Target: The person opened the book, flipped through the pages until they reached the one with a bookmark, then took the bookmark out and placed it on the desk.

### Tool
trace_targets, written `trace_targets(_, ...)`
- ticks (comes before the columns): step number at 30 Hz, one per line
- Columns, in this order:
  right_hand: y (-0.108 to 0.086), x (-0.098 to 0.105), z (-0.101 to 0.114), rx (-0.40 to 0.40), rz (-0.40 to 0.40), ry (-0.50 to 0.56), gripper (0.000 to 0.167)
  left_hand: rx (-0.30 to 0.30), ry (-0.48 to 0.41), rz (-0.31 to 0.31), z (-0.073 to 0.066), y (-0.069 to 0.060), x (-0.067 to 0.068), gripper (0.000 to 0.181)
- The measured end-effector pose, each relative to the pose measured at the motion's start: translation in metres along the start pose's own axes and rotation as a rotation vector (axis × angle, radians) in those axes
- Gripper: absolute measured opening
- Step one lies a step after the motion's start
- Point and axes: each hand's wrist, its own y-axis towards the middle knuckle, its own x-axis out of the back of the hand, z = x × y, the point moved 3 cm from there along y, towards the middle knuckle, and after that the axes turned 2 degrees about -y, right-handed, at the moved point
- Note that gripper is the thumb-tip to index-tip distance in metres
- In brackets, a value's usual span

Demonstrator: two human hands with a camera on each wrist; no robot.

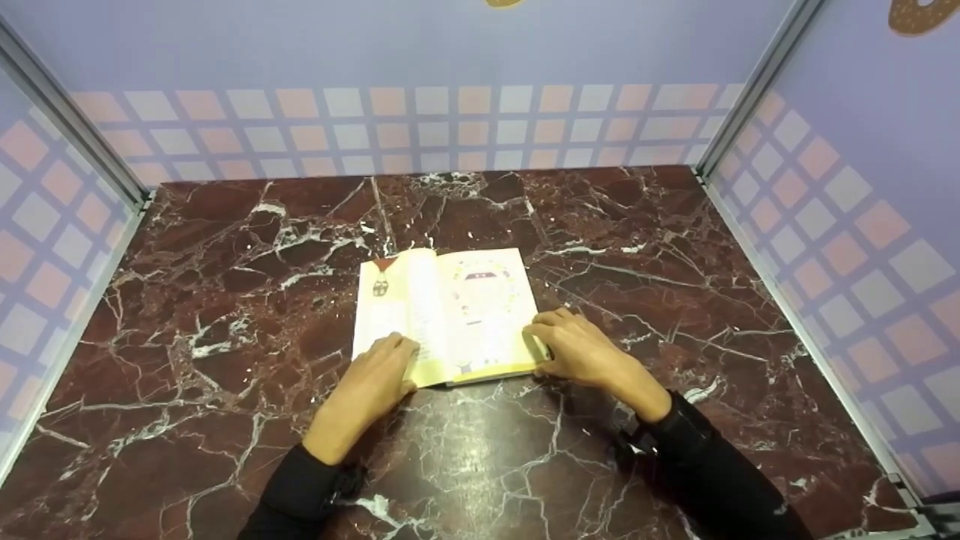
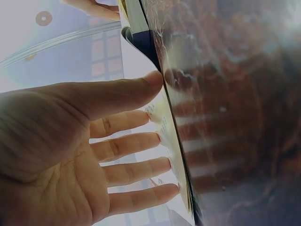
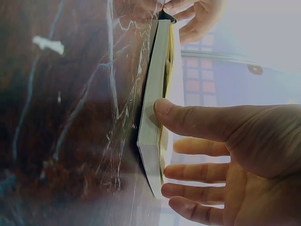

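Note:
A book (image 1: 484, 315) lies spread on the table, with pale yellow illustrated pages and a thick block of pages on its right side. My left hand (image 1: 379, 371) rests on the lower left page, its fingers extended; in the left wrist view the thumb (image 2: 153, 79) is by the bottom edge. At the lower right corner is my right hand (image 1: 581, 349). Its thumb (image 3: 164, 107) touches the edge of the page block (image 3: 154, 103) in the right wrist view, while the other fingers (image 3: 197, 173) extend along the page side, fairly straight.
The dark red marbled table (image 1: 225, 300) carries white veins and glossy reflections. Purple walls with a pink and white check pattern (image 1: 435, 127) stand at the back and both sides, joined by metal corner posts (image 1: 757, 90).

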Motion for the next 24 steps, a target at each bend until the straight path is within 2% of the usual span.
trace_targets(11, -0.0021, 0.0026, -0.0009, -0.004, 0.027, 0.02, 0.047, 0.015, -0.004, 0.007, 0.0005, 0.0013, -0.0004, 0.04)
trace_targets(19, -0.0026, 0.0058, -0.0009, 0.049, -0.013, 0.065, 0.025, 0.002, -0.015, 0.004, 0.0006, 0.0019, 0.0006, 0.037)
trace_targets(24, -0.0028, 0.0053, -0.0016, 0.04, 0.008, 0.114, 0.018, 0.012, -0.011, 0.024, 0.0003, 0.0027, 0.0006, 0.036)
